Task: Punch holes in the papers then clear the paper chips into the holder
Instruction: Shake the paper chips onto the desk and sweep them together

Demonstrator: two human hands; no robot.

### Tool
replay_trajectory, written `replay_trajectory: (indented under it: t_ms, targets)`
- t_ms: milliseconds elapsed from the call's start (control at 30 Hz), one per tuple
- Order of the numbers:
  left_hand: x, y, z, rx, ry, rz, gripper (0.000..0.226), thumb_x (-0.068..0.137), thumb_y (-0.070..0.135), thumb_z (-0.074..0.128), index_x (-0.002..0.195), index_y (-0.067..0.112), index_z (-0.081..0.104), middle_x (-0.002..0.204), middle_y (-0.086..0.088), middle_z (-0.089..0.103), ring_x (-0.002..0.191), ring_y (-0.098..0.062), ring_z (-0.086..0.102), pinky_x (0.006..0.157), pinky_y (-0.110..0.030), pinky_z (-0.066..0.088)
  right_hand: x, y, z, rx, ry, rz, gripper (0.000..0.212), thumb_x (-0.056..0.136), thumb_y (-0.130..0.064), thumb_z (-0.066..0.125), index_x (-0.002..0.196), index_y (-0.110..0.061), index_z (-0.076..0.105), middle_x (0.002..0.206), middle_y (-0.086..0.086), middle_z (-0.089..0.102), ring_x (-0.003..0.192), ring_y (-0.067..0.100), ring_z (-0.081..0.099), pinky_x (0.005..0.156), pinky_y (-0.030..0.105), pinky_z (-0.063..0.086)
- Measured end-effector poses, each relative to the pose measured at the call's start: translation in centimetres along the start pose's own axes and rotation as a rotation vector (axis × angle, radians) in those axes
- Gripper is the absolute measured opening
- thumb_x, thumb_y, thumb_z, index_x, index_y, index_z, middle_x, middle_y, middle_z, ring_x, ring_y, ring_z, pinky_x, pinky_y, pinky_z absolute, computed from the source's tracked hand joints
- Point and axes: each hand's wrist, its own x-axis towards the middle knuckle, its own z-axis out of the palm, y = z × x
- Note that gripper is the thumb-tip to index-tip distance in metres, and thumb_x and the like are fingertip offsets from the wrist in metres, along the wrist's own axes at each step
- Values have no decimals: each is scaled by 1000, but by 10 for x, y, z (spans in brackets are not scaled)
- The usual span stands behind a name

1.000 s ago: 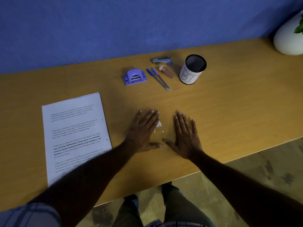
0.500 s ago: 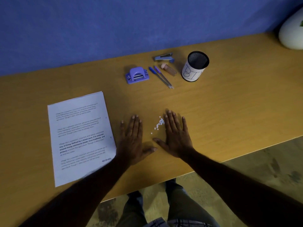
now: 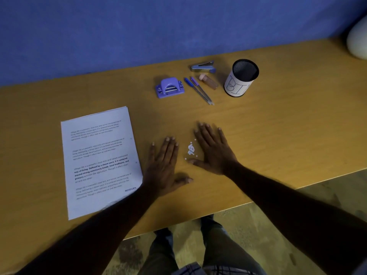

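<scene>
A small heap of white paper chips (image 3: 191, 149) lies on the wooden desk (image 3: 278, 126) between my two hands. My left hand (image 3: 165, 165) rests flat, palm down, just left of the chips and holds nothing. My right hand (image 3: 213, 148) lies flat just right of them, fingers together, its inner edge close to the heap. The stack of printed papers (image 3: 99, 161) lies at the left, its lower right corner under my left forearm. A purple hole punch (image 3: 169, 87) sits farther back. The black mesh holder (image 3: 240, 78), wrapped in a hand-lettered white label, stands upright at the back right.
Two pens (image 3: 198, 90), a stapler (image 3: 203, 66) and a pinkish eraser-like block (image 3: 208, 81) lie between the punch and the holder. A white rounded object (image 3: 357, 42) sits at the far right edge. A blue wall backs the desk. The near desk edge runs just behind my wrists.
My left hand has slid left away from the chips, toward the papers. My right hand has pushed in from the right, and the chips now sit gathered in a tighter heap.
</scene>
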Motion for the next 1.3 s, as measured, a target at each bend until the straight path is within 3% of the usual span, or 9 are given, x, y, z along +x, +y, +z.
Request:
replay_trajectory:
  t_ms: [267,500,667,867,1033,1167,1300]
  targets:
    - [-1,1,0,-30,19,1,122,73,94,19,154,3,18,165,-15,9,153,-29,4,117,-62,12,-17,-7,12,-20,45,-201,98,81,-85,31,156,-25,12,165,10,3,153,27,0,121,55,7]
    - [0,-1,0,-23,-22,0,127,70,96,18,155,3,13,165,-15,3,154,-28,-2,118,-62,9,-38,-11,14,65,48,86,102,84,-84,25,157,-16,4,165,8,-3,153,24,-7,122,51,1]
    - [-4,-4,-1,-27,-12,4,122,74,93,17,155,2,15,165,-15,6,153,-28,2,118,-60,11,-26,-41,14,118,53,63,98,88,-78,25,156,-9,11,165,9,2,153,24,-3,124,47,3]
    - [-11,-11,-5,-100,121,2,110,82,85,27,152,1,26,163,-16,18,152,-29,13,119,-58,18,-15,-56,11,207,24,-37,81,96,-64,25,155,-10,15,164,10,8,153,23,2,124,43,10]
    - [-14,-15,-5,-134,128,-9,104,86,81,24,152,1,27,163,-16,18,152,-29,12,121,-55,15,-19,-57,7,236,91,-239,53,101,-36,43,147,-9,40,158,12,30,149,28,23,120,39,23]
    - [-14,-16,-5,-132,90,-15,104,86,81,20,152,2,26,163,-15,16,153,-28,10,121,-55,14,-30,-45,5,126,217,-361,48,86,-14,72,131,-3,59,140,17,55,130,32,53,102,34,47]
    - [-13,-16,-7,-133,64,-9,104,86,82,18,153,3,25,164,-14,15,153,-27,8,122,-54,12,-35,-35,2,92,257,-391,48,74,-8,81,120,-2,67,125,16,66,109,31,66,81,33,59]
